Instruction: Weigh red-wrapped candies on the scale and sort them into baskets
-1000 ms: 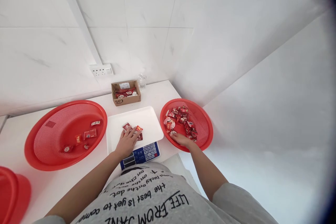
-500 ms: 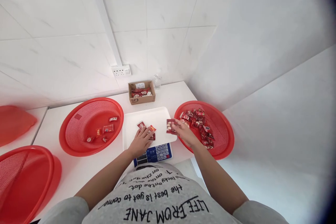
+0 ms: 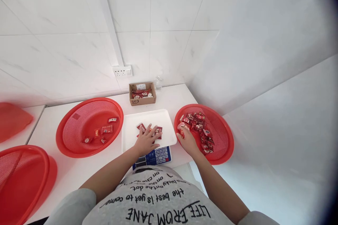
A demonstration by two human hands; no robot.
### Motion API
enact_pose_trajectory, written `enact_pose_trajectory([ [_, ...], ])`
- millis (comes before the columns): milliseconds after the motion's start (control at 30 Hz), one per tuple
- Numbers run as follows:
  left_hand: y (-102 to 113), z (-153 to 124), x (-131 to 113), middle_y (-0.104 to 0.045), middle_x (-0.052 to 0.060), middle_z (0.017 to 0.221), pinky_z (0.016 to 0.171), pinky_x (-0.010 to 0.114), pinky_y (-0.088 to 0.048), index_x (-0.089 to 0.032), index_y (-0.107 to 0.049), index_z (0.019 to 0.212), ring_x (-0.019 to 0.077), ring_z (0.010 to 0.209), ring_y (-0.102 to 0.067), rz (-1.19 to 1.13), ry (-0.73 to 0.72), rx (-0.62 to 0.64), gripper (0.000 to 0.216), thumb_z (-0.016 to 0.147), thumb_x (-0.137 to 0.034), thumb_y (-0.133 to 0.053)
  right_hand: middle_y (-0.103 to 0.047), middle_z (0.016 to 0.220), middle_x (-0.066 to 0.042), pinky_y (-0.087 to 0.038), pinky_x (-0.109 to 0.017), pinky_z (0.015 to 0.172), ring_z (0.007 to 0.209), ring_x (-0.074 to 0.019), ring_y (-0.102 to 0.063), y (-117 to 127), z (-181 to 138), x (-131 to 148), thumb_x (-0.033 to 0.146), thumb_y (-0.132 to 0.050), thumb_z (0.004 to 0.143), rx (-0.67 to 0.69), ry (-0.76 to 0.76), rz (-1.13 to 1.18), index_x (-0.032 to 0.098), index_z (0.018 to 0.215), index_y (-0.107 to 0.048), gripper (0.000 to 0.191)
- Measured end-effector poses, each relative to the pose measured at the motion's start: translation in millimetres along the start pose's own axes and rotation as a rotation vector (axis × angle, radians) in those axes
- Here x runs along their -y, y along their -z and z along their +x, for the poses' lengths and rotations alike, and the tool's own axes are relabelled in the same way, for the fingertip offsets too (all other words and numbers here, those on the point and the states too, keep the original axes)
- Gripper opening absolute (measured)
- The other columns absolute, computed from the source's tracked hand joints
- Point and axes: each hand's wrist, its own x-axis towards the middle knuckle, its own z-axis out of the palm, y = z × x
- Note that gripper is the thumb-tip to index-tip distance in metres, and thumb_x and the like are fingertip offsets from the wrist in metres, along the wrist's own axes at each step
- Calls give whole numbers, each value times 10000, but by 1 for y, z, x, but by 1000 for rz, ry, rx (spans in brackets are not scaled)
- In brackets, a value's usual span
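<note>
My left hand (image 3: 145,140) lies on the white scale tray (image 3: 132,137) with its fingers spread over a few red snack packets (image 3: 158,130). My right hand (image 3: 187,139) reaches into the near left side of the right red basket (image 3: 224,139), fingers curled among the heap of red packets (image 3: 198,123); I cannot make out whether it holds one. The scale's blue keypad (image 3: 155,156) shows just below the left hand.
A larger red basket (image 3: 76,112) with several packets stands left of the scale. A small cardboard box (image 3: 142,93) of packets and a clear glass (image 3: 158,82) sit by the wall. More red baskets (image 3: 23,179) are at the far left. Tiled walls close the corner.
My right hand carried a packet from the right basket to the scale tray, left it there, and went back into the basket. My left hand stayed on the tray and now covers the packets.
</note>
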Motion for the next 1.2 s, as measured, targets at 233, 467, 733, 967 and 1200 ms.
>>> enact_pose_trajectory([
  [233,-8,14,-8,-263,128,1476,1010,681,-94,-248,-376,1360,329,1371,-132,55,243,9,562,868,-519,-366,-568,1197,-152,-360,-431,984,1150,-280,-486,-11,-17,-29,435,-448,801,63,-90,-100,149,1137,-565,457],
  [467,11,9,22,-208,90,1501,1043,637,-74,-246,-331,1385,335,1378,-74,22,200,-5,643,844,-593,-340,-577,1177,-152,-377,-395,961,1117,-267,-505,-14,-18,-28,446,-378,830,64,-60,-165,150,1142,-560,467],
  [733,14,5,67,-298,53,1472,1097,492,-93,-304,-307,1391,262,1369,-171,37,-197,129,638,830,-597,-387,-548,1250,-143,-403,-359,930,1145,-253,-501,-16,-18,-32,459,-339,842,92,-102,-257,130,1210,-519,525],
  [967,-13,12,21,-279,107,1474,1082,521,-164,-236,-331,1390,303,1354,-204,-3,343,-52,592,871,-520,-363,-569,1224,-145,-393,-354,946,1131,-245,-515,-16,-19,-33,474,-327,838,86,-79,-263,118,1197,-530,544],
  [1200,11,-37,65,-255,111,1483,1085,526,-158,-185,-303,1402,281,1376,-149,29,597,-252,567,905,-459,-292,-569,1224,-152,-385,-361,951,1137,-255,-512,-16,-18,-32,490,-333,818,97,-105,-253,123,1177,-543,555],
])
